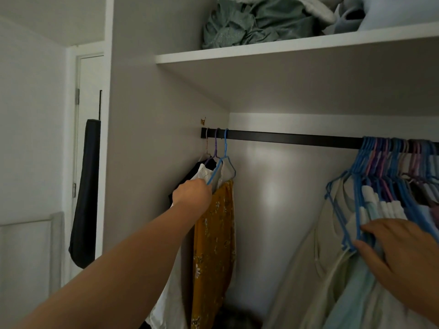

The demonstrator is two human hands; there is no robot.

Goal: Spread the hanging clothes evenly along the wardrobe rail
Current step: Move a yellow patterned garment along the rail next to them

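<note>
A dark wardrobe rail (pixel 297 138) runs across under a white shelf. Three hangers hang at its left end, the rightmost a blue hanger (pixel 223 162) carrying a mustard floral garment (pixel 213 245). My left hand (pixel 192 194) grips the lower arm of that blue hanger, beside a white garment (pixel 202 173) and a black one. At the right end, several blue, pink and purple hangers (pixel 399 160) are bunched tightly, holding pale cream and light blue garments (pixel 337 269). My right hand (pixel 399 250) rests on the front blue hangers of this bunch, fingers closed over them.
A long bare stretch of rail lies between the two groups. The white shelf (pixel 261 49) above holds crumpled green and pale fabrics. A dark garment (pixel 86 193) hangs on a door at the left, beyond the wardrobe's side panel.
</note>
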